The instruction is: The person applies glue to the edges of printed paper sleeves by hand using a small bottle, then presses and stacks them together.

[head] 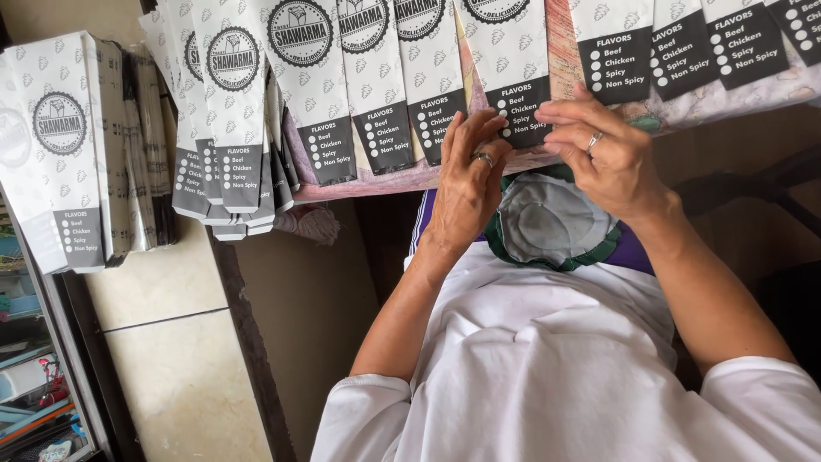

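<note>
- The left hand [466,184] and the right hand [599,154] meet at the bottom of one white paper sleeve [511,64] lying on the table edge [385,181].
- Fingers on both hands bend and pinch the sleeve's dark end.
- To do this well, I think, press the fold flat and keep it straight.
- Go gently, so the row of sleeves [376,77] beside it does not slide.
- A pile of sleeves [64,145] sits far left.
</note>
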